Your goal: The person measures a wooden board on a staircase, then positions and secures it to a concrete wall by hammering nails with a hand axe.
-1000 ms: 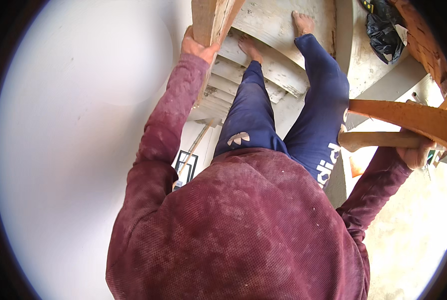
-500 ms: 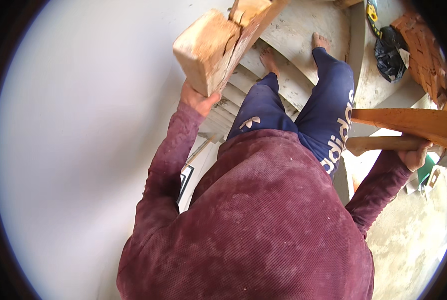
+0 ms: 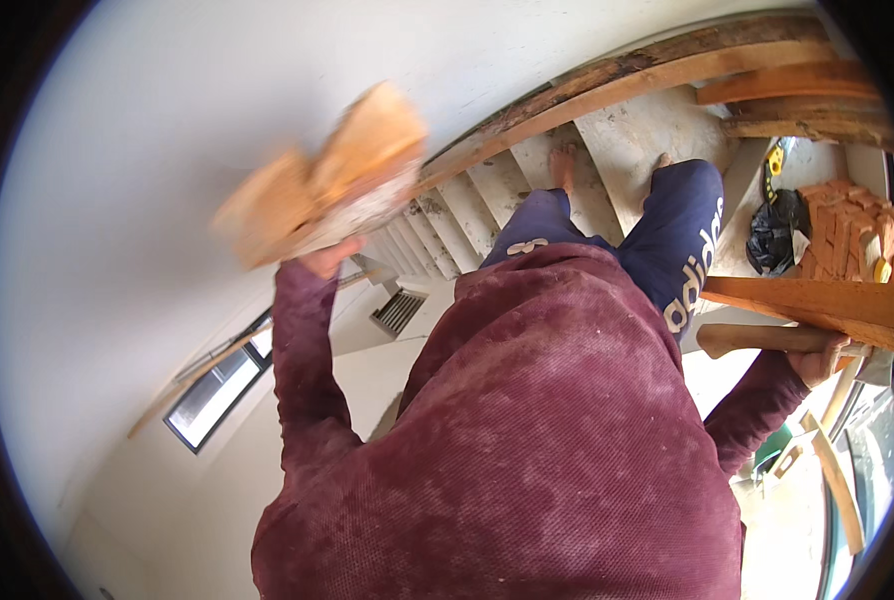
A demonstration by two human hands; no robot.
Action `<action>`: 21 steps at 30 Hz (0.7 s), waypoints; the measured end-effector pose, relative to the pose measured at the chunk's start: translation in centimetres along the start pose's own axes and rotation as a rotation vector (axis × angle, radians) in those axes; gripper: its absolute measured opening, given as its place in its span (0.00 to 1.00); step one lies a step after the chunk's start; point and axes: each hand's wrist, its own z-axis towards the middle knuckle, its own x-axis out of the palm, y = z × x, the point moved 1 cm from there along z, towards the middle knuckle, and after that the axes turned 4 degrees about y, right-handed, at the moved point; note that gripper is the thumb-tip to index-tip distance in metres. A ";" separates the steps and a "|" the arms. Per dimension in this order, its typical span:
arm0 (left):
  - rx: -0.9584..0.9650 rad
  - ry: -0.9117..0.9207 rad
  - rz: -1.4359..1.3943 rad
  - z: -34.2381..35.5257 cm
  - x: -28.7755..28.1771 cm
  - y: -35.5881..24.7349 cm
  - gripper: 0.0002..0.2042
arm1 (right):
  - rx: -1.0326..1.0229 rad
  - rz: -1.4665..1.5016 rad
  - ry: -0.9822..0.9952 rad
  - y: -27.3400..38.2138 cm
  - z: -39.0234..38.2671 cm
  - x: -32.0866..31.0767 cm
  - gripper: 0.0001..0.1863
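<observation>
My left hand is closed under the notched, split end of a thick wooden beam, raised beside the white wall and blurred by motion. From there the beam seems to run on up along the wall to the far right. On the right, my right hand grips the wooden handle of a hatchet close to its head. The grey metal head is partly seen at the right rim. Just above that handle lies an orange-brown wooden plank.
My bare feet are on curving concrete stairs. Stacked red bricks, a black plastic bag and a yellow-handled tool lie at the right. More timbers sit at the far right. A dark-framed window shows at the left.
My left hand and the beam end have swung left and nearer. The view has shifted, showing more of the beam, the stairs and the window. My right hand still holds the hatchet.
</observation>
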 end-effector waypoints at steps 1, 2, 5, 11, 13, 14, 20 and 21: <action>-0.033 -0.010 -0.043 -1.9 -1.4 1.0 0.26 | 0.031 -0.025 0.013 0.3 1.2 -1.3 0.34; -0.048 -0.046 -0.020 -3.8 -2.7 0.0 0.26 | 0.061 -0.048 0.024 0.2 2.1 -1.7 0.35; -0.090 0.032 0.001 -10.3 -8.1 2.3 0.25 | 0.062 -0.088 0.141 0.0 4.8 -0.5 0.37; -0.022 0.190 -0.118 -10.0 -10.9 0.8 0.26 | 0.128 0.053 0.289 -1.1 8.1 1.6 0.38; 0.091 0.090 -0.061 -8.8 -8.8 0.1 0.26 | 0.069 0.062 0.280 -1.1 7.0 5.5 0.37; 0.116 -0.004 -0.024 -6.8 -7.5 1.2 0.26 | 0.042 0.058 0.236 -0.7 6.5 5.5 0.37; -0.069 0.040 -0.318 2.7 -1.3 -8.9 0.34 | -0.024 -0.016 0.207 0.8 4.6 4.8 0.38; 0.062 0.054 -0.350 4.2 -0.7 -6.9 0.37 | -0.018 -0.005 0.211 1.2 3.7 5.1 0.38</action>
